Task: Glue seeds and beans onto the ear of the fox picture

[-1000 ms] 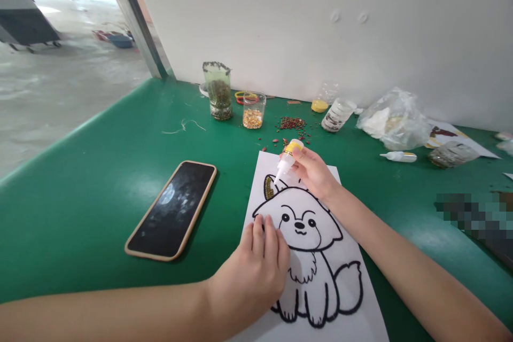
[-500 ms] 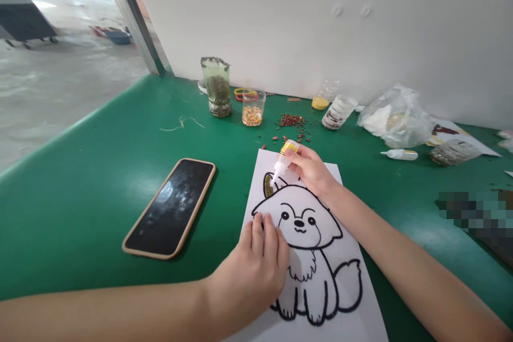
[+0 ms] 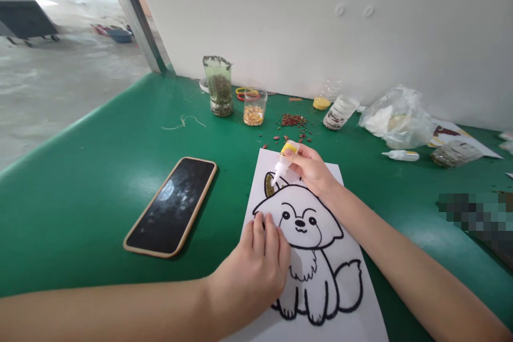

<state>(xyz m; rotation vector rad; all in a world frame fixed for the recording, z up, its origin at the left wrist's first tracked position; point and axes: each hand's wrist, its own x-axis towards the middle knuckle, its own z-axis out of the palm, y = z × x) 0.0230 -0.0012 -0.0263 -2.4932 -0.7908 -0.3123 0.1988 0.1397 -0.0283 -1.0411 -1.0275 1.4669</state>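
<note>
A white sheet [image 3: 352,320] with a black outline drawing of a puppy lies on the green table [image 3: 100,171]. My left hand [image 3: 252,272] rests on the sheet's left side, fingers close together and flat, pressing the paper beside the puppy's head. My right hand [image 3: 315,171] grips a small white glue bottle [image 3: 284,160] with a yellow band, tilted with its nozzle down at the puppy's left ear, which is partly filled with small green-brown seeds.
A phone [image 3: 172,206] with a dark screen lies left of the sheet. At the back stand a jar of green seeds [image 3: 219,88], a cup of corn kernels [image 3: 254,109], scattered red beans [image 3: 294,122], a tipped jar [image 3: 339,113], a plastic bag [image 3: 395,117] and another glue bottle [image 3: 401,155].
The glue bottle's nozzle has shifted slightly lower and left along the ear. My left hand has stayed in place.
</note>
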